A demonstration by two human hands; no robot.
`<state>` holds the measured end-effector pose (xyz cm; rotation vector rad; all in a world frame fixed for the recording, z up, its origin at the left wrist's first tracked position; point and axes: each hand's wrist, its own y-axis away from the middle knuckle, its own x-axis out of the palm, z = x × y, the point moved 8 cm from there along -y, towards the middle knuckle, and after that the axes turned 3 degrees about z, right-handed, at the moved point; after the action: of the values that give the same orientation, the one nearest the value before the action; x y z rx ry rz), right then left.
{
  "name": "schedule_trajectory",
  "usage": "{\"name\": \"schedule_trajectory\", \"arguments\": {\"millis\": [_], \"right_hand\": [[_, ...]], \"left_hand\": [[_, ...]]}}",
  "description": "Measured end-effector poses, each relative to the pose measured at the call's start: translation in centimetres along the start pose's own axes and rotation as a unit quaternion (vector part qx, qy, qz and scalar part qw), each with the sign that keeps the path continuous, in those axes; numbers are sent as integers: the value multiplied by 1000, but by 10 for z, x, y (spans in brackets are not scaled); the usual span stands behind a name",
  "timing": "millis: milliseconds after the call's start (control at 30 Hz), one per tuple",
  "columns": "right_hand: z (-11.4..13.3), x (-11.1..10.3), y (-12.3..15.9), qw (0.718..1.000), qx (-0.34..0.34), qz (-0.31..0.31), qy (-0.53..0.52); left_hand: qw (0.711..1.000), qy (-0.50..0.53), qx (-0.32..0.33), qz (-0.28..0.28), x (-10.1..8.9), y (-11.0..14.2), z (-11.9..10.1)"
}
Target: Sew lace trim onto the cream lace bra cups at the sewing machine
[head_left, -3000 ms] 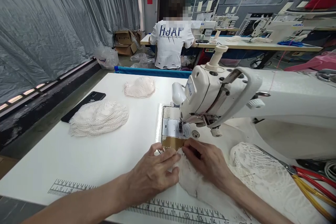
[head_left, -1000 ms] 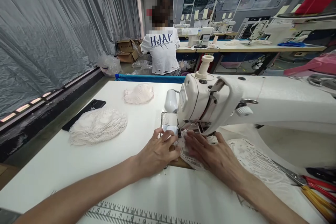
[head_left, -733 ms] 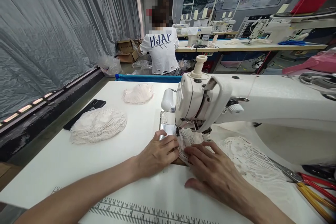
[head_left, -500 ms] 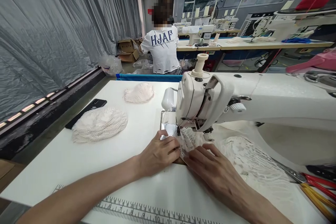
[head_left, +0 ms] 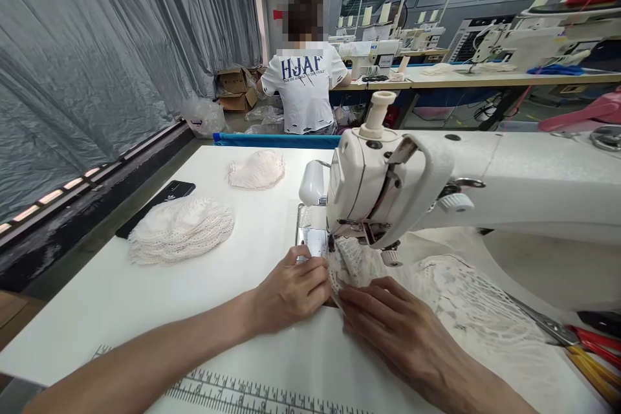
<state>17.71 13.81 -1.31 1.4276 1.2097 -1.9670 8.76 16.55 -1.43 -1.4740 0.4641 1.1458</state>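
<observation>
White lace fabric (head_left: pixel 352 261) lies under the head of a white sewing machine (head_left: pixel 383 194). Its near edge is between the fingers of my left hand (head_left: pixel 298 288), which is closed just in front of the metal plate (head_left: pixel 312 239). My right hand (head_left: pixel 402 323) presses its bunched fingers onto the same lace, right of the left hand. The fingertips of both hands are partly hidden, and the needle cannot be made out. More lace (head_left: pixel 468 291) spreads to the right under the machine arm.
A stack of cream lace cups (head_left: pixel 182 231) rests beside a black phone (head_left: pixel 181 189); a pale cup (head_left: pixel 257 170) lies farther back. Scissors (head_left: pixel 557 330) with red and yellow handles are at right. A printed ruler (head_left: pixel 242 391) runs along the front. A person (head_left: pixel 305 87) sits beyond.
My view has shifted slightly, so the machine appears a little farther right. Both hands stay at the lace, with the right fingers bunched a little closer. The person ahead has moved an arm outward.
</observation>
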Motion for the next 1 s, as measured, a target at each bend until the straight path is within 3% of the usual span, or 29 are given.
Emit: {"name": "schedule_trajectory", "arguments": {"millis": [333,533,800,1000], "right_hand": [[4,-1,-1,1000,-5,0,26],[7,-5,-4,1000,2,13,13],[2,-23,-6,999,-1,11,-39],[-10,-10,2,991,55,100,-66]], "left_hand": [[999,-28,23,8,-4,-4,-5],[998,0,-6,62,2,-5,0],[995,40,-29,82,3,-3,3],[996,41,-25,74,0,-2,1]]}}
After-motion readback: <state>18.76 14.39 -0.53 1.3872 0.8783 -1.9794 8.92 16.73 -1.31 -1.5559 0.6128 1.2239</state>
